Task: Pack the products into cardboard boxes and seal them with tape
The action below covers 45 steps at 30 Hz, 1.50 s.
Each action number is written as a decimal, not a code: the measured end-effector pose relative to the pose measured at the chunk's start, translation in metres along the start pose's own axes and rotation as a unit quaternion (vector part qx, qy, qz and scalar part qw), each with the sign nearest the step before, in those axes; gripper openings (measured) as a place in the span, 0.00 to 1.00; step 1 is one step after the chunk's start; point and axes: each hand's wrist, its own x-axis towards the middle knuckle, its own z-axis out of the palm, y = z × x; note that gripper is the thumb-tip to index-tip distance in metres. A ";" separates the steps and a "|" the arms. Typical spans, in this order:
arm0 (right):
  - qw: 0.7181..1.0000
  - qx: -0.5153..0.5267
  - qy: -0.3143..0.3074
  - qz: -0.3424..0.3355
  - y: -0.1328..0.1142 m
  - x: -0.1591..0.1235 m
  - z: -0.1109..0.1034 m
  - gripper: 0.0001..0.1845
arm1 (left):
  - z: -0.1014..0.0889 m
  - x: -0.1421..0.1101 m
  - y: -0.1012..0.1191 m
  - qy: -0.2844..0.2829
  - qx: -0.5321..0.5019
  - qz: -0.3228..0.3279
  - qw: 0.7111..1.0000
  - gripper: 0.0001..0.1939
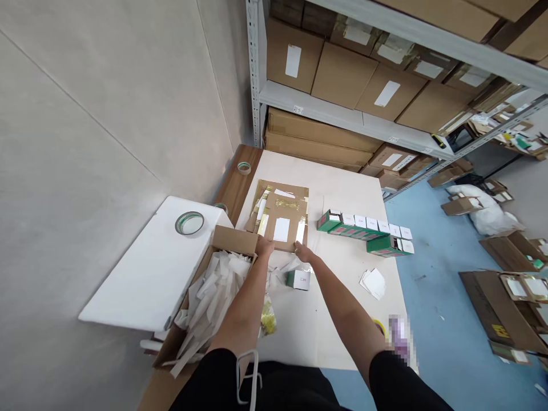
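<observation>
Both hands are engaged at the near edge of a flat cardboard piece: left hand (264, 245) at its near-left corner, right hand (303, 251) at its near-right corner. Each is mostly closed, fingers curled at the edge; what the fingertips do underneath cannot be told. Holding it at two separate corners presumably keeps the cardboard piece (292, 214) square and level. It lies on other flattened, taped cardboard towards the worktop's left edge, squarely before the wearer.

Items noted, largest first. Shelving (317, 108) stands beyond the far edge of the worktop (342, 191), loaded with cartons. An open carton (234, 240) of white strips sits by the worktop's left edge, close to the left forearm, likely for easy reach (its contents are loosely heaped). A row of green-and-white boxes (355, 230) extends towards the right edge, white ends facing up; the close line-up probably saves room and keeps them countable. One single box (302, 279) rests apart from the row, just nearer the wearer than the right hand. White cards (374, 283) overlap near the right edge. A tape roll (188, 233) lies flat on the white board (145, 274) left of the carton, a position that should stop it rolling.
</observation>
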 end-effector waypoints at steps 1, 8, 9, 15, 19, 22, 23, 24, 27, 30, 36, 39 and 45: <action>1.000 0.010 0.013 0.005 0.001 0.000 0.000 0.30 | 0.000 0.001 0.000 0.002 0.003 -0.006 1.000 0.39; 0.984 0.100 0.128 0.076 0.014 -0.001 0.001 0.32 | 0.000 0.000 0.001 0.000 0.017 -0.022 1.000 0.27; 0.979 0.114 0.143 0.088 0.016 -0.001 -0.001 0.33 | -0.001 0.000 0.002 -0.001 0.019 -0.020 1.000 0.24; 0.954 0.188 0.189 0.134 0.018 0.000 -0.020 0.33 | 0.002 -0.009 0.011 -0.024 0.005 0.023 0.999 0.09; 0.946 0.234 0.194 0.108 0.014 -0.006 -0.036 0.22 | 0.001 -0.023 0.013 -0.019 -0.049 0.070 0.996 0.11; 0.935 0.270 0.211 0.087 0.011 -0.016 -0.049 0.19 | -0.002 -0.037 0.012 -0.007 -0.102 0.103 0.989 0.13; 0.931 0.281 0.220 0.080 0.010 -0.020 -0.053 0.19 | -0.004 -0.042 0.013 0.001 -0.117 0.111 0.987 0.13; 0.927 0.290 0.229 0.071 0.009 -0.024 -0.057 0.20 | -0.006 -0.047 0.013 0.010 -0.134 0.118 0.984 0.14; 0.911 0.317 0.262 0.034 0.006 -0.039 -0.071 0.22 | -0.012 -0.066 0.016 0.040 -0.222 0.130 0.965 0.14; 0.880 0.369 0.296 -0.036 0.006 -0.063 -0.084 0.24 | -0.022 -0.092 0.019 0.059 -0.307 0.146 0.939 0.14; 0.842 0.399 0.329 -0.153 0.022 -0.148 -0.105 0.24 | -0.028 -0.163 0.023 0.063 -0.324 0.200 0.923 0.14; 0.833 0.406 0.335 -0.170 0.040 -0.197 -0.110 0.22 | -0.017 -0.203 0.025 0.069 -0.316 0.216 0.921 0.13; 0.827 0.422 0.336 -0.157 0.100 -0.276 -0.099 0.18 | 0.014 -0.283 0.024 0.031 -0.292 0.263 0.919 0.15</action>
